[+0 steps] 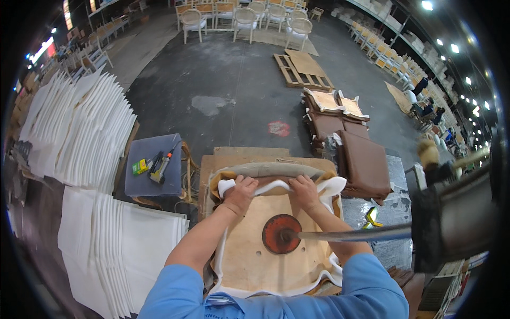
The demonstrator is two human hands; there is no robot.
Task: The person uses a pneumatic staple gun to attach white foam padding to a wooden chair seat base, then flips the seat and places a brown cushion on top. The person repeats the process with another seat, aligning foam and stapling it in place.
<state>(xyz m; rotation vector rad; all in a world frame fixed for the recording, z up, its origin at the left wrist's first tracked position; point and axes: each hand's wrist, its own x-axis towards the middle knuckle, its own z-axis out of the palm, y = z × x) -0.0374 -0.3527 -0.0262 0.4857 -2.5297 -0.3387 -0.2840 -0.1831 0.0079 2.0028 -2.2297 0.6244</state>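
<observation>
— What is the room like?
— A large workshop hall with a dark grey concrete floor [239, 74], patched pale in one spot and marked with a red stain [278, 128].
— Furniture?
— White-framed chairs [244, 18] stand in rows at the far end, more line the shelving on the right. A wooden pallet [303, 72] lies on the floor, near stacked brown seat cushions [364, 162].
— And on the left?
— Fanned stacks of white foam sheets [79, 127] beside a small grey stool [154, 167] carrying tools.
— Light?
— Bright ceiling lamps [427, 5] on the right.
</observation>
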